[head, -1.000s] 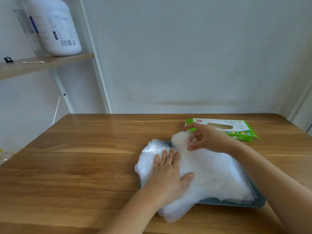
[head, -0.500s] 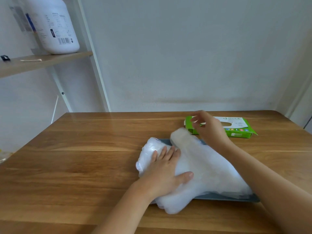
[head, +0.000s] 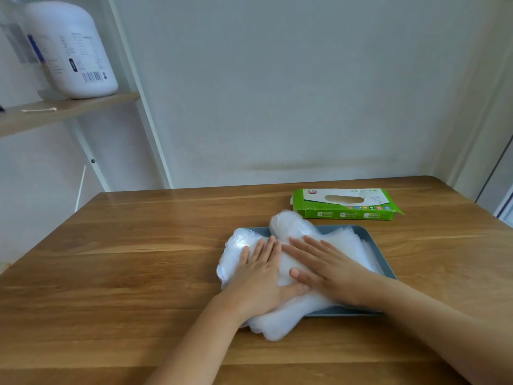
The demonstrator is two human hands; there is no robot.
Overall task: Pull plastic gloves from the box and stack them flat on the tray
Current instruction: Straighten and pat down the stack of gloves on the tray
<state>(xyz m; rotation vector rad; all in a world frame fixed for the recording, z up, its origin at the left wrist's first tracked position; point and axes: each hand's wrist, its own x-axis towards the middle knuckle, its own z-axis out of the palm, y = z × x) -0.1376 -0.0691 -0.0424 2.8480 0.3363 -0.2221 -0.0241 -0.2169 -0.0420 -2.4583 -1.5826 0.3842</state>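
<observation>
The wooden table fills the lower half of the view and ends at a plain wall. A shelf hangs at the upper left, with a white jug standing on it.

The grey tray lies right of the table's centre, its long side running left to right. The stack of gloves lies on it, and it is larger than the tray. Its long axis slants from near left to far right. The broad, flat end rests inside the tray toward the right rim. The rounded lobes point the other way: one hangs over the far rim, one spills past the left edge, and one droops over the near rim onto the table.

The green box lies flat beyond the tray, long axis left to right. Its oval opening faces up and the right end flap stands open. The far glove lobe reaches close to its front left corner; whether they touch cannot be told.

Both hands lie palm down on the stack, fingers straight and spread a little, gripping nothing. The left hand presses on the left part, fingers pointing away. The right hand presses beside it, fingers angled away and to the left. The two thumbs are close together.

A cotton swab lies on the shelf, left of the jug.
</observation>
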